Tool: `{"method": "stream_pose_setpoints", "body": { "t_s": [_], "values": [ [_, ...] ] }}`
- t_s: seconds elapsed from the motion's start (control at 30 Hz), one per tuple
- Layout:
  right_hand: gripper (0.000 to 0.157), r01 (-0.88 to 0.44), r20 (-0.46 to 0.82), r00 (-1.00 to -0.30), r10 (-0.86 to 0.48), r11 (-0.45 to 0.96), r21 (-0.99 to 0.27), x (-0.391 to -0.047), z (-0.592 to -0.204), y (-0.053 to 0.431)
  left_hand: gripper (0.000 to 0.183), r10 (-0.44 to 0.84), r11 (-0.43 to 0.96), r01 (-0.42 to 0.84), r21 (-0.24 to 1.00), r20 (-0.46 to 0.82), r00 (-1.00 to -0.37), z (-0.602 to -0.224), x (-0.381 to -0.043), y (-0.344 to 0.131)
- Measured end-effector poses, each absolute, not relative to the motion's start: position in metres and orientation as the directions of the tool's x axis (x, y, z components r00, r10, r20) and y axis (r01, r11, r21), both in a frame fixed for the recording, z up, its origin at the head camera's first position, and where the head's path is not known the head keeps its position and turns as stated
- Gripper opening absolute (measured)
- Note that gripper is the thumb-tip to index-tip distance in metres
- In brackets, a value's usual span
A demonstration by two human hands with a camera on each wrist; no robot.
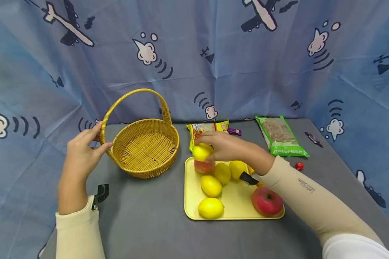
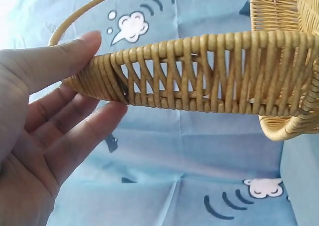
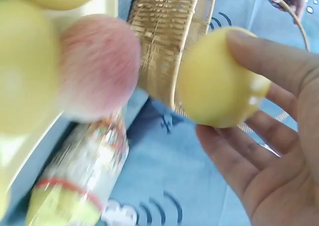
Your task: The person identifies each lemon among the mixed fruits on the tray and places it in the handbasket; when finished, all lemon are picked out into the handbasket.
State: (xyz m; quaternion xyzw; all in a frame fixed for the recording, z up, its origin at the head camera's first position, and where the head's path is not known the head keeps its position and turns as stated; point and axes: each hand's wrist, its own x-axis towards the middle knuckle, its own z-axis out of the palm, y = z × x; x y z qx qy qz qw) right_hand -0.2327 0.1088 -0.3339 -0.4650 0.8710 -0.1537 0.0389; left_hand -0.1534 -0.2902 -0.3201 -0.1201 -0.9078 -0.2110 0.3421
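My left hand [image 1: 81, 154] pinches the handle of a yellow wicker basket [image 1: 150, 173], thumb on one side and fingers on the other in the left wrist view. The basket's inside holds nothing. In my right hand [image 1: 225, 146] is a yellow lemon [image 3: 217, 79], gripped between thumb and fingers. It is raised over the back left corner of a pale yellow tray [image 1: 235, 208], just above a pink peach [image 1: 203, 167]. Several more lemons [image 1: 211, 208] lie on the tray. A red apple [image 1: 267, 201] occupies its front right corner.
Behind the tray lies a yellow snack bag [image 1: 194, 128] beside a small purple packet [image 1: 234, 132]. Farther right are a green-edged food bag [image 1: 280, 138], a red wrapped candy [image 1: 299, 166] and a dark wrapped candy [image 1: 313, 139]. A blue patterned curtain [image 1: 181, 43] hangs behind the grey table [image 1: 146, 219].
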Motion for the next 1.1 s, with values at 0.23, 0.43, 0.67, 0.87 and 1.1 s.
{"method": "stream_pose_setpoints", "body": {
  "t_s": [0.23, 0.43, 0.67, 0.87, 1.1],
  "values": [
    [0.054, -0.791, 0.179, -0.574, -0.799, 0.484, -0.375, -0.260, -0.352, 0.040, 0.069, 0.089, 0.843, 0.431, 0.322, 0.706, -0.702, -0.329, -0.157, -0.291],
    [0.059, -0.779, 0.174, -0.565, -0.807, 0.452, -0.434, -0.272, -0.373, 0.008, 0.067, 0.095, 0.796, 0.498, 0.345, 0.740, -0.666, -0.334, -0.160, -0.294],
    [0.056, -0.771, 0.179, -0.570, -0.802, 0.446, -0.454, -0.271, -0.369, 0.011, 0.066, 0.068, 0.783, 0.494, 0.378, 0.738, -0.672, -0.331, -0.162, -0.296],
    [0.047, -0.771, 0.134, -0.544, -0.829, 0.430, -0.469, -0.256, -0.363, 0.038, 0.066, 0.050, 0.773, 0.494, 0.398, 0.739, -0.672, -0.331, -0.162, -0.297],
    [0.038, -0.787, 0.098, -0.489, -0.867, 0.389, -0.479, -0.222, -0.367, 0.078, 0.065, 0.053, 0.768, 0.498, 0.403, 0.735, -0.676, -0.331, -0.162, -0.296]
  ]
}}
